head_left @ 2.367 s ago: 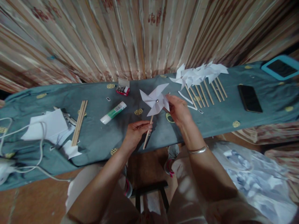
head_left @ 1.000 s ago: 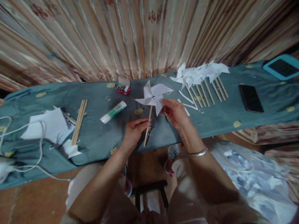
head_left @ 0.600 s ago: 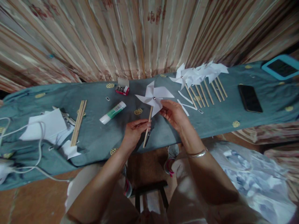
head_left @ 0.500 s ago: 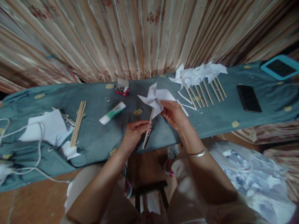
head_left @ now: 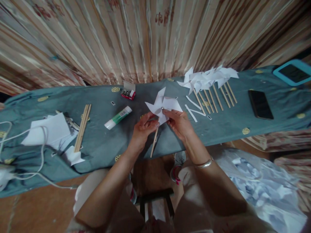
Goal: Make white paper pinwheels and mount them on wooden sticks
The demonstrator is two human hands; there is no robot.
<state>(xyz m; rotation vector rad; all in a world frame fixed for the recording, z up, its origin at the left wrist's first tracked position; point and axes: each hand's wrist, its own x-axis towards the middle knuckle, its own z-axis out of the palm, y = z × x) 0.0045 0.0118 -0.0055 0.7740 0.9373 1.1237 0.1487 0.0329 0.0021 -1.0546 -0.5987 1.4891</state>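
Between my hands, over the front half of the table, is a white paper pinwheel on a wooden stick. A shiny pin head sits at its centre. My left hand is closed on the pinwheel where the top of the stick meets the paper. On the other side, my right hand grips the pinwheel, its thumb beside the pin. The stick slants down toward the table's near edge. Fingertips behind the paper are hidden. White paper strips lie just right of my right hand.
Several finished pinwheels lie in a row at the back right. A phone and a blue-framed tablet are further right. Left are a glue stick, a pin box, wooden sticks, paper sheets and a white cable.
My left hand has moved up the stick to the pinwheel's paper. My right hand has stayed by the pin, and the pinwheel has shifted only slightly.
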